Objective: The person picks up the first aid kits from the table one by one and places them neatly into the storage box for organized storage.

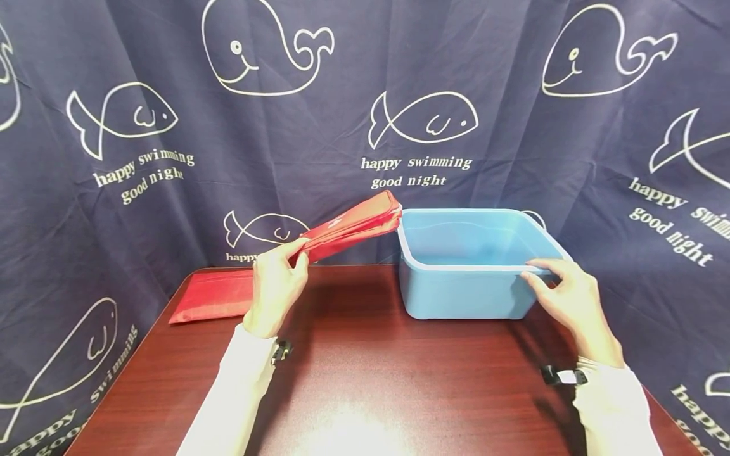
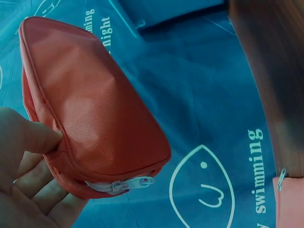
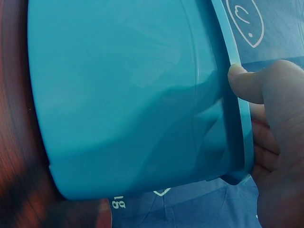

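My left hand (image 1: 277, 286) pinches one end of a red zippered pouch (image 1: 355, 223) and holds it above the table. The pouch tilts up to the right, its far end overlapping the left rim of a blue plastic bin (image 1: 464, 294) in the head view. In the left wrist view the thumb lies on the pouch's edge, near a pale zipper pull (image 2: 137, 182). With thumb and fingers my right hand (image 1: 570, 299) grips the bin's front right rim (image 3: 241, 114). Behind the left hand, a second red pouch (image 1: 213, 294) lies flat on the table, partly covered by that hand.
The bin stands upright toward the back right of the dark reddish wooden table (image 1: 365, 367). A navy curtain (image 1: 342, 126) with whale and fish drawings hangs right behind the table and along its sides.
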Motion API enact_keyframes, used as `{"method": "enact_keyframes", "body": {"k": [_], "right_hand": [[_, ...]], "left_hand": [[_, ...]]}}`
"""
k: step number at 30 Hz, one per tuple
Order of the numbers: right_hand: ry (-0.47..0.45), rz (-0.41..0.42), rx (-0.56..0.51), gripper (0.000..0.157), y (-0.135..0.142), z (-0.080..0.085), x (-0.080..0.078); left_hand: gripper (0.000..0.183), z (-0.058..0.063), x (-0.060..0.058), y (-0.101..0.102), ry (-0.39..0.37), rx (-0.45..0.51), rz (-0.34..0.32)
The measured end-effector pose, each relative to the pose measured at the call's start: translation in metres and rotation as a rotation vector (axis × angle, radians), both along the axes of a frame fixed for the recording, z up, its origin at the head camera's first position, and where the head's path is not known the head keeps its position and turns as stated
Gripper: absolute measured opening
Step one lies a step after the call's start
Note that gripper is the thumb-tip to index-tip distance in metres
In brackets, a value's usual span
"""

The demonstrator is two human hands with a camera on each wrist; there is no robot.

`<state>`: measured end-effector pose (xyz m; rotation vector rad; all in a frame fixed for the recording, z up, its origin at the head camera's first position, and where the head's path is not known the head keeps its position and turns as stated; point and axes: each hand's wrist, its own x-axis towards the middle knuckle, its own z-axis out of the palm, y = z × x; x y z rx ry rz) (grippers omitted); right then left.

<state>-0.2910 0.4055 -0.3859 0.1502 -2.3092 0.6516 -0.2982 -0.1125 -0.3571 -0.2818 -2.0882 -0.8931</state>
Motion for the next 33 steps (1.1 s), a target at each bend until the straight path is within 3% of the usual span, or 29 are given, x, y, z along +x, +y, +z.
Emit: {"method": "enact_keyframes", "body": {"k": [23, 33], "right_hand": [[-0.009, 0.004, 0.000, 0.024, 0.000, -0.001, -0.001], [-0.007, -0.001, 0.000, 0.024, -0.001, 0.001, 0.000]], "left_hand": [[0.029, 0.020, -0.003, 0.035, 0.000, -0.024, -0.020], [0.030, 0.030, -0.009, 0.058, 0.049, -0.049, -0.039]]}}
